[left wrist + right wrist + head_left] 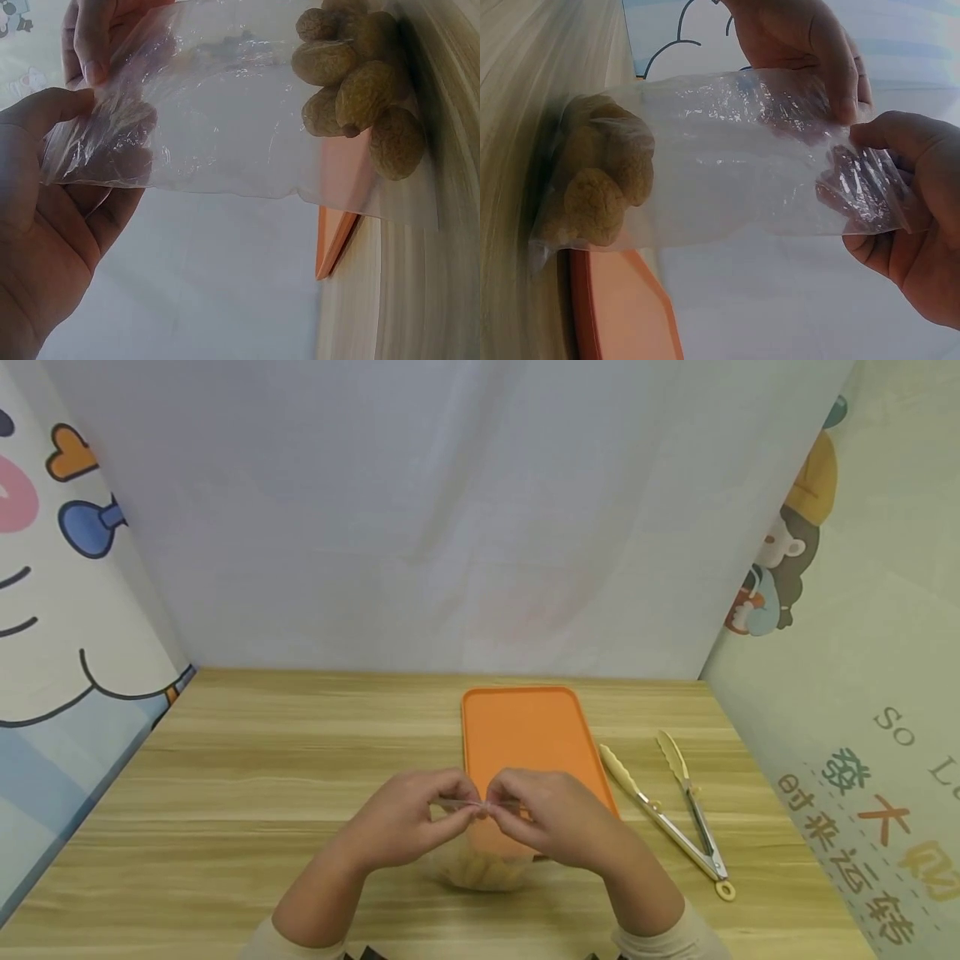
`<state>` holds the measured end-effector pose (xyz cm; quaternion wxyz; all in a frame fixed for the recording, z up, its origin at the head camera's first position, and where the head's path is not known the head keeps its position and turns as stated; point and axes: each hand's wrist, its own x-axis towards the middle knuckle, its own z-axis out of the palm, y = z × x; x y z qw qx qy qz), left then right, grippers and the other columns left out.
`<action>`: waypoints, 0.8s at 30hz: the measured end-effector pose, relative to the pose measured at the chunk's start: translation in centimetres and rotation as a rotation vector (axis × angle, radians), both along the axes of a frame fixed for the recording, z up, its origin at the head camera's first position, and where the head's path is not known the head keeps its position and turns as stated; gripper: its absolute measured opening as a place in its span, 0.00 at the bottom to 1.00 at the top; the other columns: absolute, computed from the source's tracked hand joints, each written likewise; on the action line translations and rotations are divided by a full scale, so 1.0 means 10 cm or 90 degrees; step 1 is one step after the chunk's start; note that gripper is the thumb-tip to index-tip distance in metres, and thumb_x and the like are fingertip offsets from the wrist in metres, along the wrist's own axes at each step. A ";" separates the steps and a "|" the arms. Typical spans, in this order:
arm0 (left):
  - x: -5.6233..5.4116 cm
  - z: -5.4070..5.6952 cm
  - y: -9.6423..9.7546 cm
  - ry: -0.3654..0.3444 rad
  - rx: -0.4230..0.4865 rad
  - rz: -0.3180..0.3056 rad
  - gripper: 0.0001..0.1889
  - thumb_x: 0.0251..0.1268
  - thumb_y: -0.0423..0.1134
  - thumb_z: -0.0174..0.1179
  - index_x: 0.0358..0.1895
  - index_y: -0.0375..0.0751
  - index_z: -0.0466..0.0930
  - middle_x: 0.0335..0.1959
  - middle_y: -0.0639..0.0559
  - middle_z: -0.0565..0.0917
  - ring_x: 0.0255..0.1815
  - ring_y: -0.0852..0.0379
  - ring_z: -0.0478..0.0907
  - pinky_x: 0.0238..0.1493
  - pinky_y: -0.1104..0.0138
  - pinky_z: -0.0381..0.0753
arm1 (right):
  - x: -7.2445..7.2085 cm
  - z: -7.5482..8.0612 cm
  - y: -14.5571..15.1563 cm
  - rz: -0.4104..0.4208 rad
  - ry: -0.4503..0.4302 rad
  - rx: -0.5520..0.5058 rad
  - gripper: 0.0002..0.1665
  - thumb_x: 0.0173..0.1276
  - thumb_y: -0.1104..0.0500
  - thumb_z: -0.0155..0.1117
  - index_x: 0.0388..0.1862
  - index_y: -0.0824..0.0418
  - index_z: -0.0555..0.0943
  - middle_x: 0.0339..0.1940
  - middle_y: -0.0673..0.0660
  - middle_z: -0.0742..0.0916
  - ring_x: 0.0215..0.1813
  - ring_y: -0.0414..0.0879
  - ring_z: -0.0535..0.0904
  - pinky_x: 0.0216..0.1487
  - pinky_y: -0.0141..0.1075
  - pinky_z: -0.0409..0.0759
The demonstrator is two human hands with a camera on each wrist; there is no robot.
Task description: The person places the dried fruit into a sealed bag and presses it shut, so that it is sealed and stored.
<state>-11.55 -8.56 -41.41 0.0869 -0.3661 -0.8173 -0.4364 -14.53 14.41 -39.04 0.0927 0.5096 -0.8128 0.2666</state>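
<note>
A clear plastic bag point(225, 127) hangs upright from both hands, its lower end at the wooden table. Wrinkled yellow-brown dried fruits point(367, 94) are gathered in the bottom of it, several in number. My left hand point(408, 818) pinches the bag's top edge between thumb and fingers. Right beside it, my right hand point(555, 818) pinches the same edge, the fingertips of both hands meeting at the middle. In the right wrist view the bag's upper part is creased between the hands, and the fruits point(596, 202) show through the plastic.
An orange tray point(525, 727) lies just behind the bag and hands, partly covered by them. To its right, metal tongs point(678, 838) with cream tips lie spread on the wooden table point(300, 727). A pale cloth point(450, 527) hangs along the back, with printed sheets at both sides.
</note>
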 end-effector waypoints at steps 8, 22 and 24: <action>-0.01 0.01 -0.05 -0.009 -0.009 0.016 0.03 0.70 0.43 0.60 0.40 0.50 0.81 0.36 0.64 0.86 0.39 0.68 0.83 0.39 0.70 0.83 | -0.03 0.02 0.06 -0.004 0.004 0.024 0.04 0.73 0.55 0.61 0.41 0.54 0.78 0.33 0.42 0.85 0.30 0.29 0.75 0.33 0.21 0.76; -0.05 0.01 -0.17 -0.010 -0.031 0.049 0.03 0.69 0.43 0.61 0.38 0.51 0.81 0.31 0.66 0.83 0.31 0.71 0.77 0.31 0.72 0.79 | -0.09 0.07 0.16 -0.027 -0.037 0.072 0.05 0.74 0.54 0.59 0.40 0.54 0.77 0.28 0.42 0.81 0.26 0.31 0.69 0.28 0.24 0.73; -0.06 0.01 -0.19 -0.011 -0.029 0.051 0.01 0.68 0.42 0.62 0.37 0.52 0.80 0.30 0.66 0.82 0.30 0.70 0.76 0.31 0.72 0.78 | -0.10 0.07 0.17 -0.039 -0.052 0.082 0.05 0.74 0.54 0.58 0.40 0.53 0.77 0.27 0.41 0.80 0.26 0.31 0.69 0.28 0.24 0.73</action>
